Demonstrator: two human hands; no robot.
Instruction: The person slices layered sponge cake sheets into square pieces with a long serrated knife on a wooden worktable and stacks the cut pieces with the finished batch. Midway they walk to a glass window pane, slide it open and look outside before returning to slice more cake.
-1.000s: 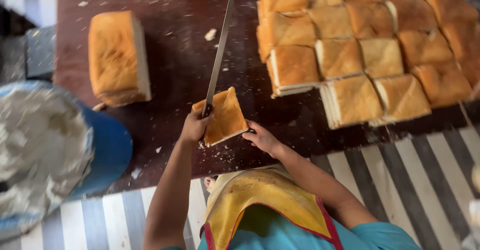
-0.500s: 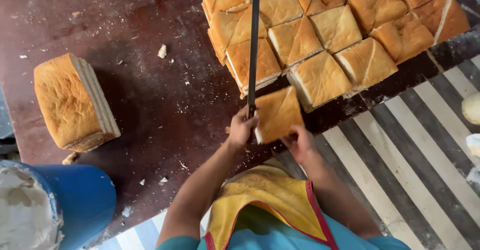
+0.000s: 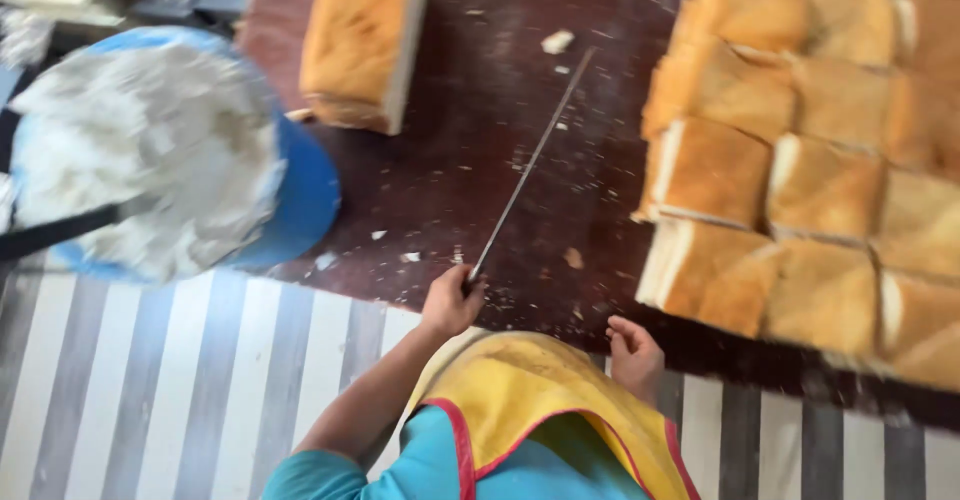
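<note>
My left hand (image 3: 450,300) grips the handle of a long thin knife (image 3: 530,160). Its blade points away over the dark brown table (image 3: 480,110). My right hand (image 3: 635,355) hovers at the table's near edge with loosely curled fingers and holds nothing. It is close to the nearest loaf of a block of square golden bread loaves (image 3: 800,180) laid side by side on the right. A single whole loaf (image 3: 360,40) stands apart at the far left of the table.
A blue tub (image 3: 300,200) heaped with white creamy stuff (image 3: 140,150) stands at the left, a dark handle sticking out of it. Crumbs lie scattered on the table. The floor (image 3: 200,380) below has grey and white stripes. A yellow apron (image 3: 540,400) covers my front.
The bread slice held against the knife by both hands is gone from them. My right hand has come away empty. The view has swung left, bringing the blue tub back in.
</note>
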